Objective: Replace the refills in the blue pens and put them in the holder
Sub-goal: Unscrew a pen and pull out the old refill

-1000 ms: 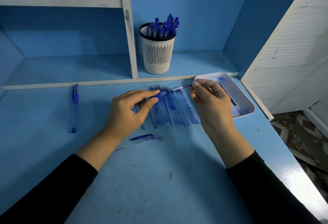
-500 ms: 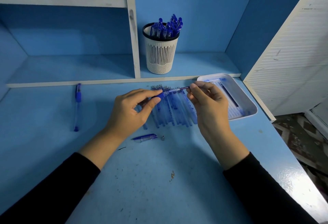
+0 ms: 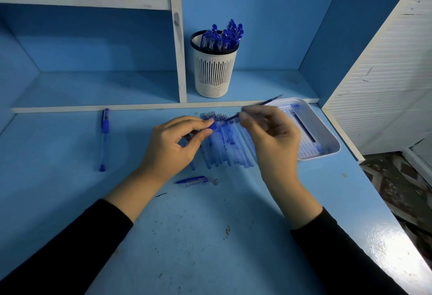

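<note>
My left hand [image 3: 174, 145] pinches a blue pen barrel [image 3: 214, 125] between thumb and forefinger. My right hand [image 3: 268, 135] pinches a thin blue refill [image 3: 268, 101] that slants up to the right, its lower end at the barrel's mouth. Under both hands lies a row of several blue refills [image 3: 225, 145] on the desk. A pen cap [image 3: 192, 180] and a small metal tip [image 3: 215, 181] lie just in front of them. A whole blue pen [image 3: 104, 139] lies far left. The white slotted holder [image 3: 214, 70] on the shelf carries several blue pens.
A white tray [image 3: 327, 135] with a few refills sits at the right, close to my right hand. A white upright divider [image 3: 178, 61] stands left of the holder. The desk's right edge [image 3: 383, 201] drops to the floor beside a white slatted panel.
My right hand has drawn the refill up and to the right, so more of it shows beyond the fingers. My left hand keeps its hold on the barrel.
</note>
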### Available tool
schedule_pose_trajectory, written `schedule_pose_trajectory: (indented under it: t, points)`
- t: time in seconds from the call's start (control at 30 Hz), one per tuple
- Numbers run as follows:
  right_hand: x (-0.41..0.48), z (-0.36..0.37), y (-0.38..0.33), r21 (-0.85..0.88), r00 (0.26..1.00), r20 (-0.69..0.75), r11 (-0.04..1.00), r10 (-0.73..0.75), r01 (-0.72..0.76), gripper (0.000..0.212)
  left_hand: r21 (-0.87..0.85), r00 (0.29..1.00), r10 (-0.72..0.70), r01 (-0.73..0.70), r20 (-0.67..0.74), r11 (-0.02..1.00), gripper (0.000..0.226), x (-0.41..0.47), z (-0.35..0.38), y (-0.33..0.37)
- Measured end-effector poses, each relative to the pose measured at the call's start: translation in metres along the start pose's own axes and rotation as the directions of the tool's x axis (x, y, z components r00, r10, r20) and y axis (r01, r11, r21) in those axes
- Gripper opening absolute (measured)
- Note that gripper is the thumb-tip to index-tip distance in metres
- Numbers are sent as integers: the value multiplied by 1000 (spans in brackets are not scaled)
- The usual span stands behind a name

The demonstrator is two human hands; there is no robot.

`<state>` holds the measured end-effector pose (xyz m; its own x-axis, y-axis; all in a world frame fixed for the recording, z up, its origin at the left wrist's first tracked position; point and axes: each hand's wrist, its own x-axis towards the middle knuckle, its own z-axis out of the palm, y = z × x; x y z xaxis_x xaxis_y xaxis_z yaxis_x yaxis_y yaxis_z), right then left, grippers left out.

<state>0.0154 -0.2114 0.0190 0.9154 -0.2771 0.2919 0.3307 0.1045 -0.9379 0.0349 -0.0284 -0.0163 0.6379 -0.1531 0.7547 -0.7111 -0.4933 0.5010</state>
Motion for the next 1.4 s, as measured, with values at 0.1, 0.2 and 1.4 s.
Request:
schedule_pose_trajectory:
  t: [0.1, 0.2, 1.4]
  points:
    - [-11, 7, 5, -147, 985, 159, 985, -67, 91, 13, 19, 1000, 20, -20, -6, 1000, 14, 0, 1, 1]
    - [-13, 10, 7, -225, 983, 133, 962, -125, 153, 10, 45, 999, 43, -42, -24, 998, 13, -1, 0, 2]
    - [-44, -21, 12, -450, 754, 655, 776, -51, 443, 11, -182, 886, -447, 464, 126, 867, 15, -45, -63, 42]
